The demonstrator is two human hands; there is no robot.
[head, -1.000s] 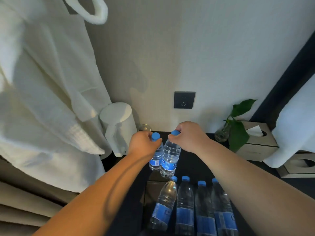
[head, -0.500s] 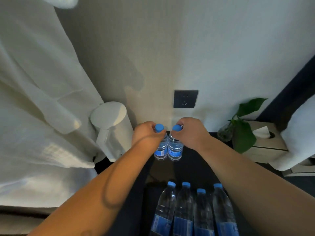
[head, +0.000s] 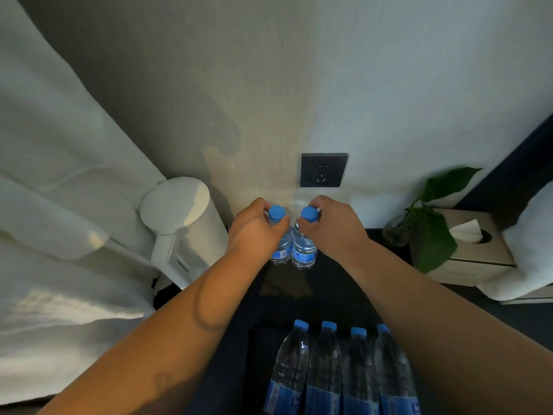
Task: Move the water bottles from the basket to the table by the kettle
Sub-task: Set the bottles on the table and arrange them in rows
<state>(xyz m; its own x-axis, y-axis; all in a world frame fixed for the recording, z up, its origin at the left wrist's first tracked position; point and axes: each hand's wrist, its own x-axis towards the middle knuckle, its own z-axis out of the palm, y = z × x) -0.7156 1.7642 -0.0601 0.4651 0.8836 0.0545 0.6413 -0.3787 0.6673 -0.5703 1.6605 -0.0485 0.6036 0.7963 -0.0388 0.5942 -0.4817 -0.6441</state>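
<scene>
Two clear water bottles with blue caps and blue labels stand upright side by side on the dark table (head: 335, 283), close to the wall and just right of the white kettle (head: 185, 226). My left hand (head: 256, 232) grips the neck of the left bottle (head: 281, 250). My right hand (head: 332, 226) grips the neck of the right bottle (head: 303, 250). Several more bottles (head: 326, 372) lie in a row in the dark basket (head: 260, 348) at the bottom of the view.
A white robe (head: 59, 205) hangs at the left, draped against the kettle. A black wall socket (head: 323, 170) sits above the bottles. At the right stand a green plant in a glass vase (head: 431, 229), a tissue box (head: 475, 244) and white cloth (head: 529, 244).
Both hands carried their bottles away from the basket toward the wall and lowered them beside the kettle. The view tilted down a little.
</scene>
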